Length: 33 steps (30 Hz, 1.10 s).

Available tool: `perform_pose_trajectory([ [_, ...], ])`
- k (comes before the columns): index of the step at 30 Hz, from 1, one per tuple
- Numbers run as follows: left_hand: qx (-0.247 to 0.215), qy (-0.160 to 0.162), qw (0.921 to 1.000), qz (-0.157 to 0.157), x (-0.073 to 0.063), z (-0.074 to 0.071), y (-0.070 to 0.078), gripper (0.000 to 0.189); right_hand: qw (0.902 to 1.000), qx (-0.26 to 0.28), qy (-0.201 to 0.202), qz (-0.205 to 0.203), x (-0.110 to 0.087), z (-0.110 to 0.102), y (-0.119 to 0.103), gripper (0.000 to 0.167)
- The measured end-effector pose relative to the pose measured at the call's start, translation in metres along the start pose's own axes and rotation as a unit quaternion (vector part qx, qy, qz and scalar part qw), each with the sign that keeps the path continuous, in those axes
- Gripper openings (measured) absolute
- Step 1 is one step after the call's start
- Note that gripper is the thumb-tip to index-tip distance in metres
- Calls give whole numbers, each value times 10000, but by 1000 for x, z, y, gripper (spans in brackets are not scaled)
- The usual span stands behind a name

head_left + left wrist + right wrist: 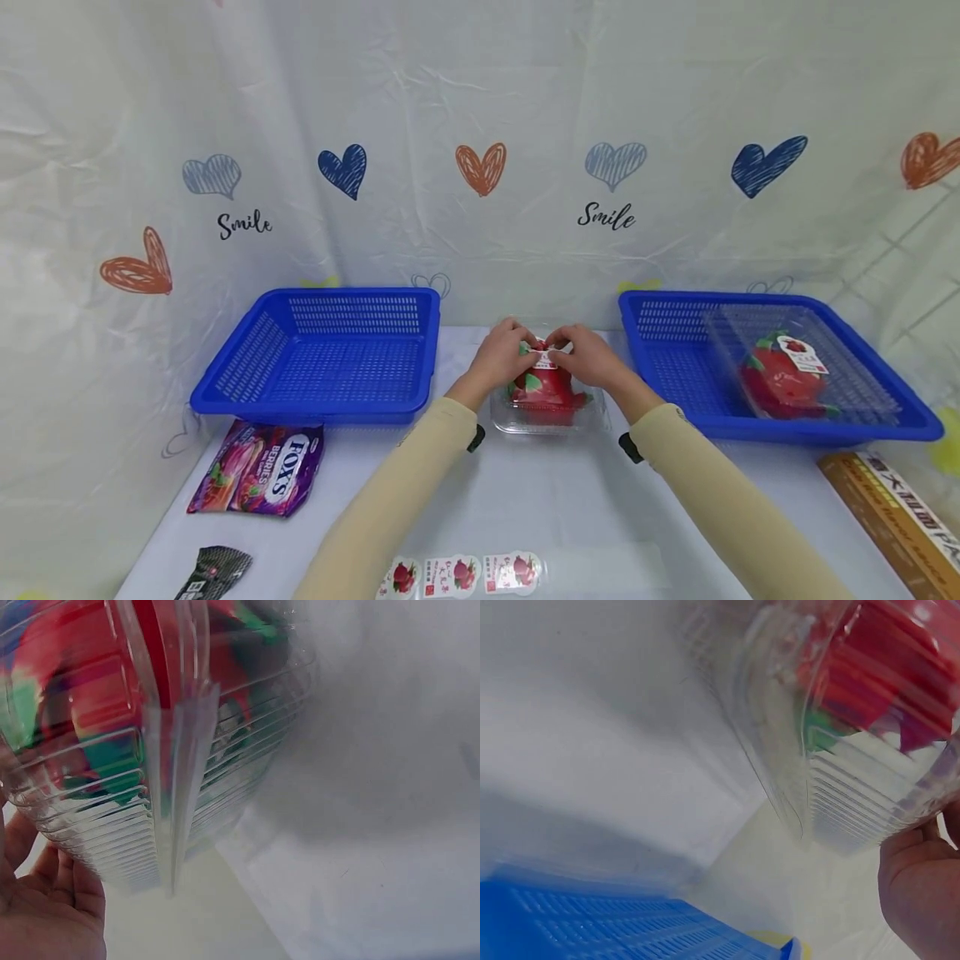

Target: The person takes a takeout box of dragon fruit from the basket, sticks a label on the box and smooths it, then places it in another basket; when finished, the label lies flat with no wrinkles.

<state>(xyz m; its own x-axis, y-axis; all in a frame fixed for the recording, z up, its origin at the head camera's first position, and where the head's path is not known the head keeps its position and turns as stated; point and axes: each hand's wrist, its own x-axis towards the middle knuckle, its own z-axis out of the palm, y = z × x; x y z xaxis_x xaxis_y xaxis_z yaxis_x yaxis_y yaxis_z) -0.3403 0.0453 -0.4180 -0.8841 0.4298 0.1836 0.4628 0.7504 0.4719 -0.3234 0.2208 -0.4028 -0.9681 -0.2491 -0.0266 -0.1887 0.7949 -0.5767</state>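
Note:
A clear plastic clamshell box [517, 421] with a red, green-tipped dragon fruit [551, 390] inside stands between my hands. At the lid, a white fruit label [546, 362] lies between both sets of fingertips. My left hand [501, 357] pinches its left side with bent fingers. From the other side my right hand [588, 360] pinches the label, thumb and forefinger bent. In the left wrist view the box's ribbed wall and rim [176, 787] appear close, beside curled fingers. The right wrist view shows the box [855, 787] near the right hand; the label is hidden there.
An empty blue basket [315, 412] stands left; another blue basket [667, 429] at right holds a labelled dragon fruit box [787, 375]. A purple candy bag [258, 468], black packet [213, 573], label strip [512, 572] and brown carton [892, 521] lie on the table.

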Motion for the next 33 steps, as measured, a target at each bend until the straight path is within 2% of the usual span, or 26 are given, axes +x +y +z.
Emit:
perform_pose_trajectory([
  [4,-12,-55,10000,-63,0,-2,0,22,9999,83,-97,19,0,-2,-1,27],
  [11,586,-243,9979,-112,3,-3,3,35,9999,-63,-112,18,1,-2,-2,38],
  [13,621,-264,9976,-125,4,-2,3,37,9999,-94,-123,55,1,-3,-2,41],
  [18,200,-275,9993,-169,2,-2,3,32,9999,-49,-133,90,0,-3,-1,42],
  [23,-263,-278,9991,-175,0,-3,0,24,9998,200,-62,69,0,-1,2,31],
  [28,-285,-333,9989,-137,0,-5,-1,22,9993,350,-78,-71,-3,-2,4,19],
  [33,-149,-467,9988,-1,2,-7,-1,26,9995,282,-94,-130,-4,-3,4,22],
])
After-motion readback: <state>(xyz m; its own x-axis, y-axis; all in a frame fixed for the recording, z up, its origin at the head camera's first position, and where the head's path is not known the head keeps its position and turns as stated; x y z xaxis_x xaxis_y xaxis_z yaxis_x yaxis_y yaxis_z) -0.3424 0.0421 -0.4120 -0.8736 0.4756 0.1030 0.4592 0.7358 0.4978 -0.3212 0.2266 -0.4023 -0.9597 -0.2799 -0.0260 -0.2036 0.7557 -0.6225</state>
